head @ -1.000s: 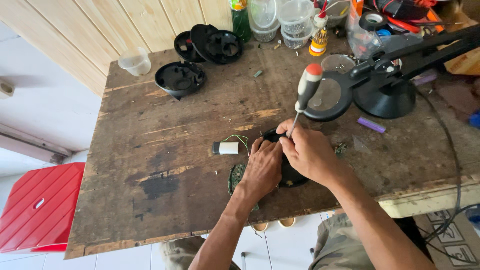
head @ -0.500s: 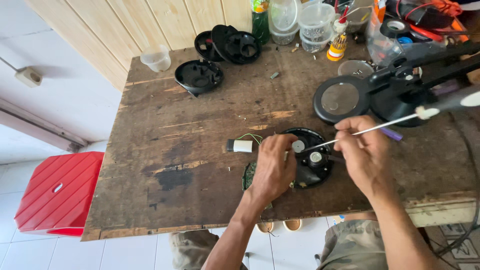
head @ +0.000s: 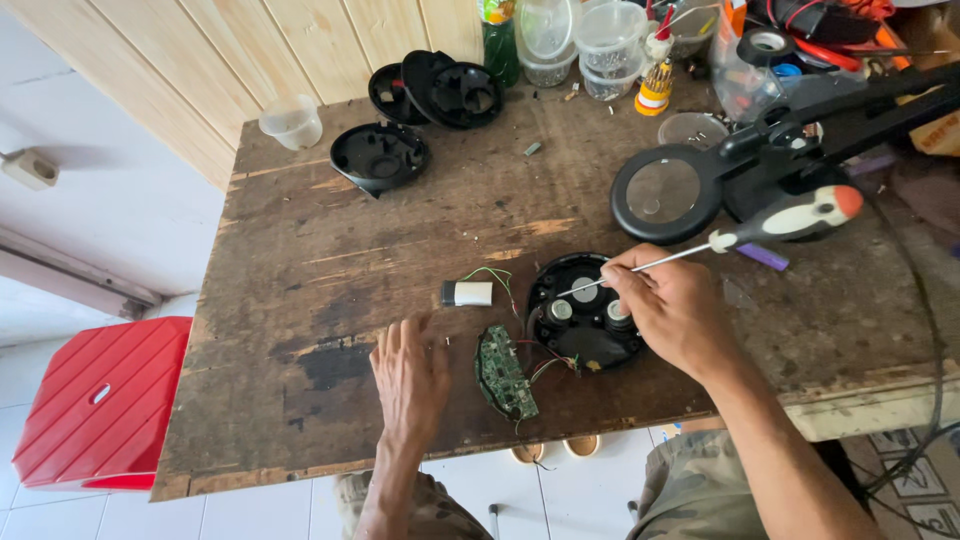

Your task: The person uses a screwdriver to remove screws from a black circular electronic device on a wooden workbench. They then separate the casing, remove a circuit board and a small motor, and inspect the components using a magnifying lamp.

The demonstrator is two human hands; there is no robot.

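A round black device shell (head: 585, 311) lies opened on the worn wooden table (head: 330, 250), with thin wires running to a green circuit board (head: 506, 373) and a small white battery (head: 468, 293). My right hand (head: 672, 309) rests over the shell's right side and holds a screwdriver (head: 740, 232) by its metal shaft, the white and orange handle pointing away to the right and the tip over the shell. My left hand (head: 411, 377) lies flat on the table, fingers spread, just left of the circuit board, holding nothing.
A black magnifier lamp on an arm (head: 668, 191) stands right of centre. More black round shells (head: 380, 156) and a clear cup (head: 291, 121) sit at the back, with plastic tubs (head: 612, 37) and tools behind. A red plastic stool (head: 95, 404) stands left of the table.
My left hand has let go of the shell and moved left onto the bare table. The green circuit board now lies out beside the shell. The screwdriver stays in my right hand.
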